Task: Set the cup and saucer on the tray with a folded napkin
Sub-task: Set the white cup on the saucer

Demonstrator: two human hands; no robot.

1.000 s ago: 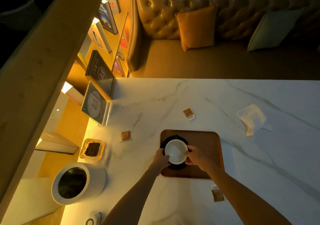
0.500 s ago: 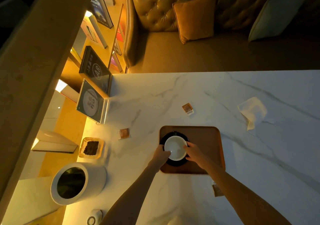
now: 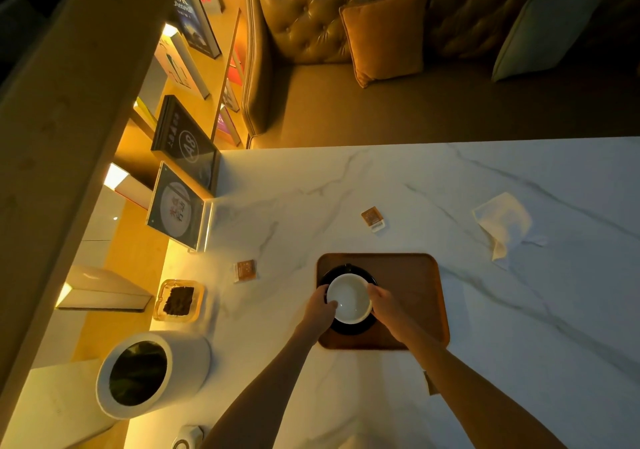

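The table [image 3: 450,178] in front of me is a broad slab of white marble with thin grey veins, smooth and faintly glossy under warm light. On it lies the tray [image 3: 412,275], a brown wooden rectangle with rounded corners and a low rim. At the tray's left end sits the saucer [image 3: 356,329], a flat round black disc, and the cup [image 3: 349,298] stands on it, round, white and glazed, its inside bare. The napkin [image 3: 502,223] is well apart from the tray, off to the right on the marble, a pale soft sheet lying loosely creased with one corner trailing toward me. My left hand [image 3: 318,306] curls against the cup's left side, thumb at the rim, and my right hand [image 3: 384,305] presses on its right side, so the cup is clasped between the two, fingers bent and partly closed around its wall.
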